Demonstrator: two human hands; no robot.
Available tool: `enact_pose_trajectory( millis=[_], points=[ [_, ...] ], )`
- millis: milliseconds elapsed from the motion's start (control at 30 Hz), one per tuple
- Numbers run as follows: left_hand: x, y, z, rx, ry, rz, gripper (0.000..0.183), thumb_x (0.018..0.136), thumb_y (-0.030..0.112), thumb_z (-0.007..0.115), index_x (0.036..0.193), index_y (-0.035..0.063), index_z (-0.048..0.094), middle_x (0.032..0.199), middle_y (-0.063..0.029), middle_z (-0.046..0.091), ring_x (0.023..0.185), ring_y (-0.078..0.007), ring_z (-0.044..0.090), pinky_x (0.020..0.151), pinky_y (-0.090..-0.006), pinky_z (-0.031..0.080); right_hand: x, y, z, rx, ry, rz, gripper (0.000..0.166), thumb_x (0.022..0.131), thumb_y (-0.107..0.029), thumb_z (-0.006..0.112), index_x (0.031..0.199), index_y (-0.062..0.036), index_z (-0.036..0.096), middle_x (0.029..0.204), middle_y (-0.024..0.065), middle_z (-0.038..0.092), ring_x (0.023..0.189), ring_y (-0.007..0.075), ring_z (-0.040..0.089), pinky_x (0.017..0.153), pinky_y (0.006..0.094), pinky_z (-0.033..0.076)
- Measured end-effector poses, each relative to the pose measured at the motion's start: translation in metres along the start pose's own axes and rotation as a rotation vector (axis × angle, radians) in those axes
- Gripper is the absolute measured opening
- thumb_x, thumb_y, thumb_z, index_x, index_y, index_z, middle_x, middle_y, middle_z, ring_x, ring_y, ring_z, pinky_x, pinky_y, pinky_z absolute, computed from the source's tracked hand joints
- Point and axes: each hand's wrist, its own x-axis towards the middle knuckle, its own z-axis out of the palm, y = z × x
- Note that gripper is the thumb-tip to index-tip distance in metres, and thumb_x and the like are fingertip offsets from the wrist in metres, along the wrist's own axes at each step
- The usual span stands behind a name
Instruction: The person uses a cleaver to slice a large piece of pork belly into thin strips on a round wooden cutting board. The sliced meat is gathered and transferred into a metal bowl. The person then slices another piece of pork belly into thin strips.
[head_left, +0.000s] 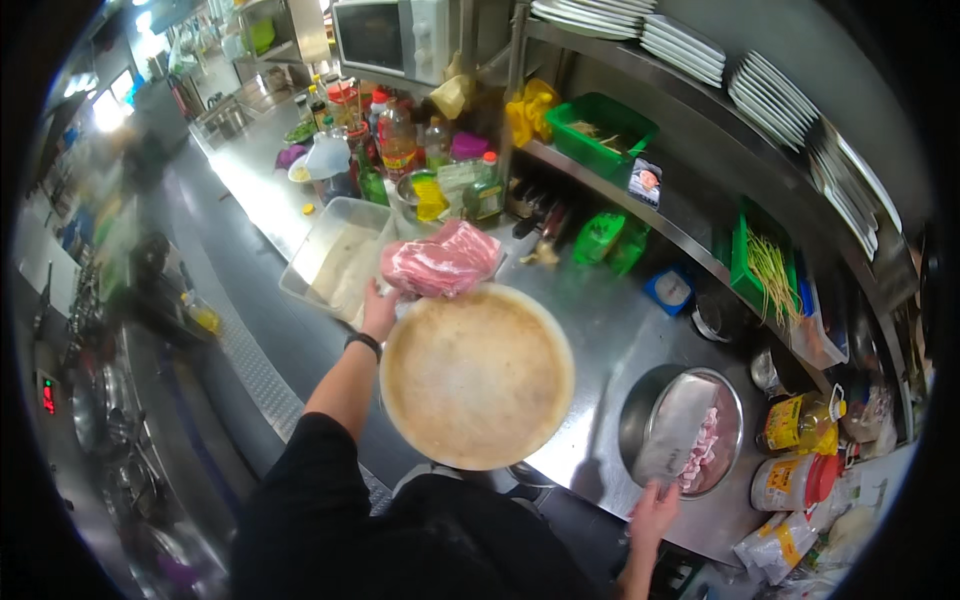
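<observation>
My right hand (654, 514) grips the handle of a wide-bladed cleaver (682, 420). The blade is over a steel bowl (733, 390), and cut pieces of pale pink meat (703, 450) show in the bowl beside it. My left hand (380, 309), with a dark band on the wrist, is at the left end of a large slab of raw meat (441, 261). Whether its fingers grip the slab or only touch it, I cannot tell. The slab lies at the far edge of a round chopping block (477, 379), whose top is bare. Left of the slab is a clear plastic tub (304, 274).
Sauce bottles (395, 139) crowd the counter behind the meat. A shelf on the right carries green baskets (577, 139) and a phone (645, 182); stacked white plates (772, 97) are above. Below are a blue scale (669, 291), an oil jug (795, 425) and a red-lidded jar (787, 481).
</observation>
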Motion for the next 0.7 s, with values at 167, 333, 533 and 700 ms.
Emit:
enact_pose_trajectory(
  millis=[167, 333, 533, 700],
  points=[
    [-0.014, 0.053, 0.047, -0.323, -0.435, -0.073, 0.074, 0.082, -0.003, 0.061, 0.151, 0.008, 0.038, 0.113, -0.0094, 0.063, 0.091, -0.0192, 0.065, 0.073, -0.0335, 0.057, -0.052, -0.099, 0.065, 0.222, -0.349, 0.343, 0.026, 0.103, -0.013, 0.064, 0.09, -0.0062, 0.043, 0.059, 0.0022, 0.053, 0.045, 0.0102, 0.052, 0.039, 0.0288, 0.043],
    [-0.007, 0.079, 0.04, -0.163, -0.382, -0.107, 0.069, 0.08, -0.007, 0.059, 0.146, 0.0085, 0.049, 0.111, -0.0064, 0.068, 0.085, -0.0155, 0.068, 0.069, -0.0299, 0.058, -0.073, -0.137, 0.106, 0.172, -0.498, 0.319, 0.027, 0.104, -0.013, 0.064, 0.088, -0.0055, 0.044, 0.063, 0.0036, 0.056, 0.048, 0.0104, 0.054, 0.042, 0.0286, 0.045],
    [-0.002, 0.101, 0.051, -0.035, -0.506, 0.061, 0.054, 0.078, -0.004, 0.062, 0.132, 0.0007, 0.063, 0.105, -0.0051, 0.072, 0.083, -0.0113, 0.068, 0.069, -0.0274, 0.057, -0.082, -0.143, 0.109, 0.158, -0.471, 0.271, 0.029, 0.103, -0.017, 0.066, 0.086, -0.005, 0.045, 0.065, 0.0046, 0.058, 0.05, 0.0106, 0.056, 0.044, 0.0288, 0.048],
    [-0.029, 0.146, 0.083, 0.155, -0.46, 0.226, 0.038, 0.081, 0.004, 0.068, 0.119, 0.0031, 0.068, 0.091, -0.0064, 0.071, 0.075, -0.0143, 0.069, 0.063, -0.0297, 0.056, -0.088, -0.151, 0.102, 0.125, -0.371, 0.363, 0.028, 0.1, -0.018, 0.067, 0.088, 0.001, 0.051, 0.065, 0.007, 0.063, 0.052, 0.0115, 0.059, 0.046, 0.0303, 0.049]
  ],
)
